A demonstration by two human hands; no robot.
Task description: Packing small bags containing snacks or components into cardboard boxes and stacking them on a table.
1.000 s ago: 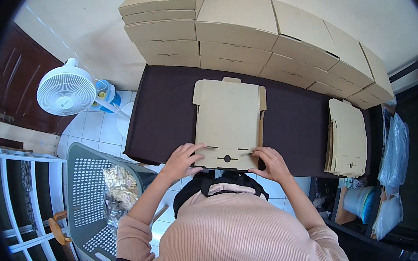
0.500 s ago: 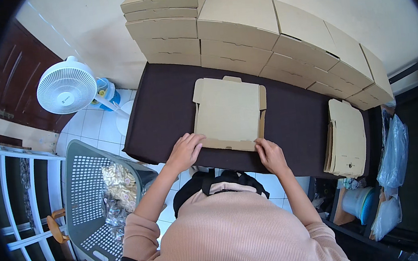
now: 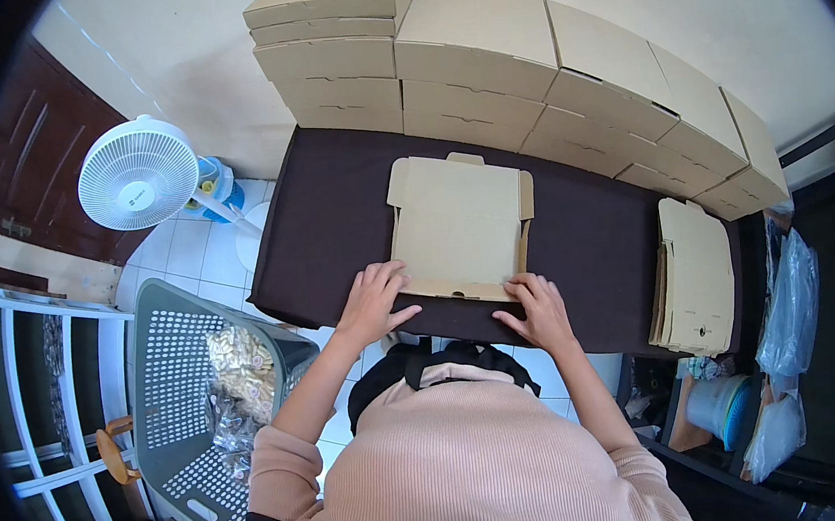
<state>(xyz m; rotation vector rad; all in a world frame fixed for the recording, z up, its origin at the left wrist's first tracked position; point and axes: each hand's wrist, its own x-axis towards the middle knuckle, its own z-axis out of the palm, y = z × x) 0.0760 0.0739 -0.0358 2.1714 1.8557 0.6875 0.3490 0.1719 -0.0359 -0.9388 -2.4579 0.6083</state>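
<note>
A partly folded brown cardboard box lies on the dark cloth of the table in front of me. Side flaps and a tab stick out around it, and a narrow front wall stands along its near edge. At the near left corner, my left hand rests its fingers on the cardboard, thumb spread away. My right hand touches the near right corner with its fingertips, its thumb stretched toward me. Both hands are open against the front edge without gripping it. The undersides of the fingers are hidden.
Stacked closed cardboard boxes line the table's back. Flat cardboard pieces lie at its right end. To the left stand a white fan and a grey-green perforated basket holding plastic-wrapped items. Plastic bags hang at the right.
Both thumbs have come off the box's front edge and spread toward me. My right hand's fingers have opened from their pinch at the corner. The box lies in nearly the same place.
</note>
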